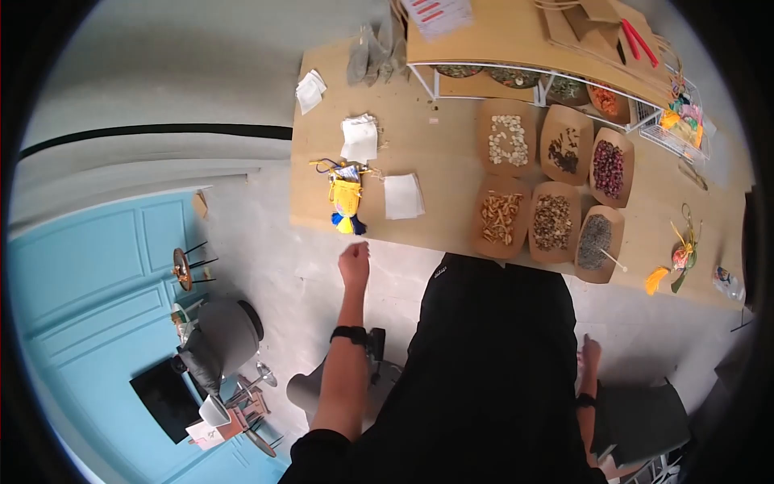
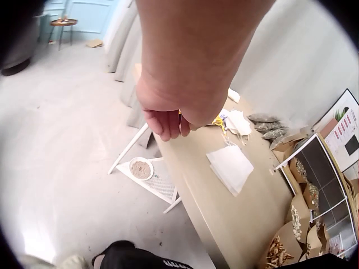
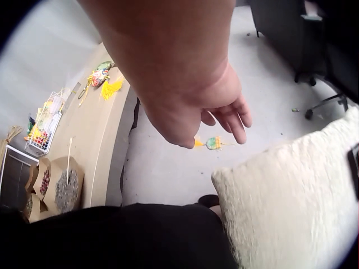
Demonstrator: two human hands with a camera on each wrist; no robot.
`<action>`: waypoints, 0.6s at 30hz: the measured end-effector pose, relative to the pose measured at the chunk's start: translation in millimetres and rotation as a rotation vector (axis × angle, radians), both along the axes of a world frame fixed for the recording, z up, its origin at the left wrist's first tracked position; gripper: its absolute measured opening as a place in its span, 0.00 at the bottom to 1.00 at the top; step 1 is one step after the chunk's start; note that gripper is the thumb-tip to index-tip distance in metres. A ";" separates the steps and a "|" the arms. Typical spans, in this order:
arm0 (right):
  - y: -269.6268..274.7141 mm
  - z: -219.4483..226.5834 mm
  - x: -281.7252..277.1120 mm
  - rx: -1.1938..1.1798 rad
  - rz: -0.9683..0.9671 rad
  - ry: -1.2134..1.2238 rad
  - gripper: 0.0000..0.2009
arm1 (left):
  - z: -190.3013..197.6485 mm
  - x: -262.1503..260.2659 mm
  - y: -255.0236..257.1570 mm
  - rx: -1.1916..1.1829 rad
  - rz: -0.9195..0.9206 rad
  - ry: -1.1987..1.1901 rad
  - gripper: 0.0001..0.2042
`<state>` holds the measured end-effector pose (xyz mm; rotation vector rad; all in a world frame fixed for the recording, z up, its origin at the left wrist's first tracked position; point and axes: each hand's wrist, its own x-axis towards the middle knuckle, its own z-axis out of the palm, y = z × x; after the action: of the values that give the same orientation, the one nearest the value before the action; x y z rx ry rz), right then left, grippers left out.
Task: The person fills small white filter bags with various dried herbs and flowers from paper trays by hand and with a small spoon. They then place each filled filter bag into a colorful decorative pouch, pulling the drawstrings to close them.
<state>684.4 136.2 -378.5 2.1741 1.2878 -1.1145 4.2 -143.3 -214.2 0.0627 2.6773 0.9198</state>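
Observation:
The left hand point(image 1: 355, 264) is just off the table's near edge, by a yellow pouch point(image 1: 347, 194) with a blue and yellow tassel. Its fingers hang loosely curled in the left wrist view, and nothing shows in them. White packets point(image 1: 403, 196) lie flat beside the pouch. Low at the body's right side hangs the right hand point(image 1: 591, 352), fingers relaxed and apart. Past its thumb in the right wrist view, a small green and yellow sachet point(image 3: 214, 143) appears on the floor. Paper trays point(image 1: 500, 218) of dried ingredients stand in two rows on the table point(image 1: 435, 145).
A shelf point(image 1: 500, 40) stands at the table's back, with a wire basket point(image 1: 685, 121) at its right. Another tasselled sachet point(image 1: 684, 256) lies on the right end. Grey chairs point(image 1: 230, 331) flank the person. A cream cushion point(image 3: 291, 185) is near the right hand.

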 end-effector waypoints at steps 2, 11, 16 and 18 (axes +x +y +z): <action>-26.6 8.7 -25.3 0.009 0.240 0.047 0.28 | 15.9 -38.7 16.8 -0.204 -0.084 0.094 0.14; -91.3 95.4 -117.9 0.150 0.569 0.284 0.15 | -16.1 -58.6 79.2 0.115 -0.325 0.137 0.08; -97.8 116.1 -143.9 0.123 0.541 0.274 0.13 | -10.0 -32.5 120.6 -0.039 -0.466 0.291 0.11; -97.8 104.3 -136.6 0.133 0.716 0.205 0.14 | -19.7 -38.8 121.9 -0.021 -0.369 0.259 0.12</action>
<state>547.8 38.4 -274.2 1.4705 2.0497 -0.9688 -34.6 -21.4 -234.0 0.6898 2.7645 0.8096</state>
